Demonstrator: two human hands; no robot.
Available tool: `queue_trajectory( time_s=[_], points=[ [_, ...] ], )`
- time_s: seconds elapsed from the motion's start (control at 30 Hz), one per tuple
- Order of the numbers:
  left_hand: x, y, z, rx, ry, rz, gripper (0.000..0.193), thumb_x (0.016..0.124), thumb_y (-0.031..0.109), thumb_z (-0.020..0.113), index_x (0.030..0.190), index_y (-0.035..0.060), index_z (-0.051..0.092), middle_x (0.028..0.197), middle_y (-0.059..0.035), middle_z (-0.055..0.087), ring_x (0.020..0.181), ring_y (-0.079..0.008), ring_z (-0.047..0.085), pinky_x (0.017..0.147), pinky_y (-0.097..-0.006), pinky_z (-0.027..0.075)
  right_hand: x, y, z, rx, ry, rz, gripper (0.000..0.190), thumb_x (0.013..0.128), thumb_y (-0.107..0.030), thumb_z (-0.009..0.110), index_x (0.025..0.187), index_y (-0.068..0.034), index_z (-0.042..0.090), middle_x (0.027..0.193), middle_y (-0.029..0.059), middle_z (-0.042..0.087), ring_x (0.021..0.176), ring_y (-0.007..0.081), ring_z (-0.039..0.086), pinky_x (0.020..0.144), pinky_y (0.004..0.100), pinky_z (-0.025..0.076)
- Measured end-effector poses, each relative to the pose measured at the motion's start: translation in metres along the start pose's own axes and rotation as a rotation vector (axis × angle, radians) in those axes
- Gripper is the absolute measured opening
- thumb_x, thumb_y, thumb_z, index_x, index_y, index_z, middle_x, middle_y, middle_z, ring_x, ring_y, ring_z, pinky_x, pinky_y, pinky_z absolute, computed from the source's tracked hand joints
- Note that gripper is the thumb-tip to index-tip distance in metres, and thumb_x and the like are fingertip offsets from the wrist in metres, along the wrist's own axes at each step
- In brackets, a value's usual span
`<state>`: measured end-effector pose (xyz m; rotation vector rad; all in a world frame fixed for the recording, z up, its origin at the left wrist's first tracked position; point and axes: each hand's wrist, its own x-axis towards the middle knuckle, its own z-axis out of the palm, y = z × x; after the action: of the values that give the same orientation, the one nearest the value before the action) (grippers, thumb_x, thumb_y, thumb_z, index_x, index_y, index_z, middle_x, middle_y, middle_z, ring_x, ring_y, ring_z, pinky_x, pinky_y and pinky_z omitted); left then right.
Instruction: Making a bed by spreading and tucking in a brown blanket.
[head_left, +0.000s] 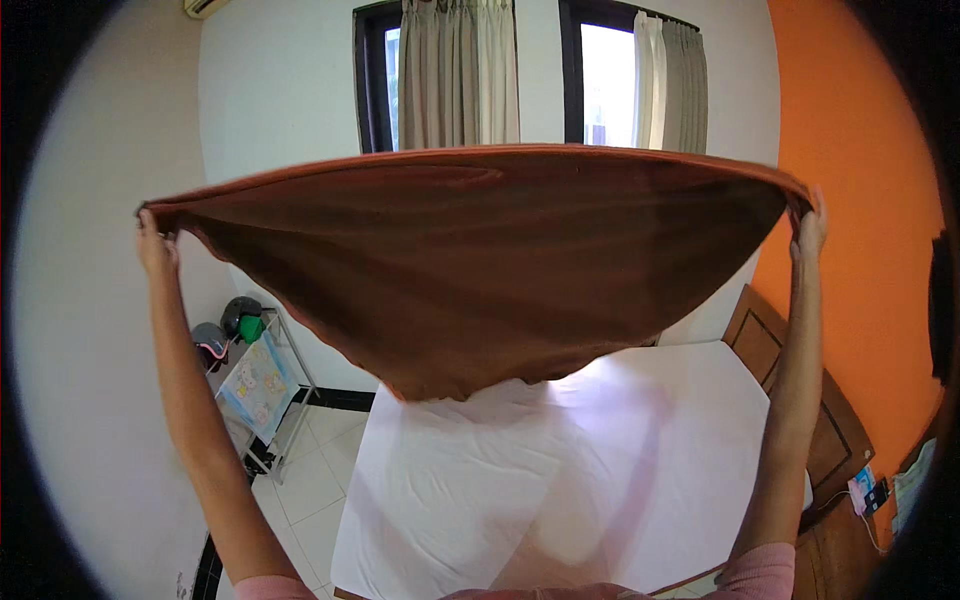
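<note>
Stretched wide between my raised hands is a reddish-brown cloth (487, 262), likely a bed sheet, its top edge pulled nearly straight. At the far left, my left hand (157, 244) grips one upper corner. My right hand (810, 229) holds the opposite corner, in front of the orange wall. The cloth sags in the middle, and its lower edge hangs over the far part of a bed covered with a white sheet (480, 480). That white sheet has light wrinkles. Part of the bed's far side is hidden behind the cloth.
A wooden headboard (840, 420) stands along the bed's right side, with a nightstand (832, 555) near it. To the left are a metal rack (289, 420), helmets (240, 311) and a printed cloth (259, 382). Curtained windows (457, 75) line the far wall.
</note>
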<state>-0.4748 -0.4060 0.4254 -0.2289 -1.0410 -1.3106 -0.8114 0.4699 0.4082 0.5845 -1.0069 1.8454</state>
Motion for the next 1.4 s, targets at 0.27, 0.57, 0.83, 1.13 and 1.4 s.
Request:
queue_trajectory(
  time_s=[0.27,0.57,0.83,1.13,1.4],
  points=[
    [0.015,0.058,-0.027,0.366,0.383,0.056,0.033,0.082,0.033,0.051,0.102,0.0072,0.050,0.095,-0.0081,0.053,0.085,-0.0180,0.053,0.067,-0.0312,0.045,0.042,-0.052,-0.024,-0.976,-0.243,-0.187,0.029,0.067,0.008,0.040,0.092,0.002,0.053,0.071,0.0129,0.058,0.067,0.0187,0.056,0.061,0.0282,0.043],
    [-0.019,0.062,-0.104,1.160,0.277,0.219,0.043,0.083,0.040,0.044,0.102,0.0022,0.053,0.096,-0.0096,0.056,0.087,-0.0201,0.052,0.079,-0.0294,0.038,0.008,-0.102,-0.038,-1.055,-0.313,0.194,0.005,0.072,-0.001,0.046,0.072,-0.004,0.049,0.051,0.0050,0.049,0.042,0.0113,0.047,0.034,0.0247,0.034],
    [-0.096,0.103,-0.148,0.934,0.094,-0.020,0.039,0.083,0.033,0.046,0.115,0.0116,0.046,0.103,-0.0042,0.050,0.059,-0.0077,0.040,0.038,-0.0202,0.029,-0.019,-0.129,-0.093,-1.007,-0.587,0.338,0.008,0.075,-0.008,0.048,0.067,-0.010,0.045,0.049,-0.0001,0.044,0.039,0.0070,0.042,0.033,0.0213,0.030],
    [-0.396,0.154,-0.261,0.813,0.509,-0.326,0.049,0.087,0.027,0.042,0.128,0.0051,0.026,0.126,-0.0122,0.033,0.113,-0.0211,0.036,0.091,-0.0309,0.032,-0.233,-0.178,-0.277,-1.323,-0.544,0.708,0.018,0.080,-0.022,0.047,0.071,-0.006,0.047,0.069,0.0031,0.046,0.064,0.0141,0.046,0.055,0.0266,0.041],
    [-0.437,0.031,-0.262,0.886,-0.017,-0.969,0.035,0.081,0.042,0.045,0.096,0.0106,0.044,0.083,-0.0058,0.050,0.063,-0.0171,0.058,0.050,-0.0278,0.046,-0.357,-0.113,-0.295,-0.533,0.526,1.986,0.025,0.078,-0.016,0.044,0.094,0.002,0.050,0.087,0.0180,0.054,0.075,0.0286,0.057,0.062,0.0449,0.052]
  ],
)
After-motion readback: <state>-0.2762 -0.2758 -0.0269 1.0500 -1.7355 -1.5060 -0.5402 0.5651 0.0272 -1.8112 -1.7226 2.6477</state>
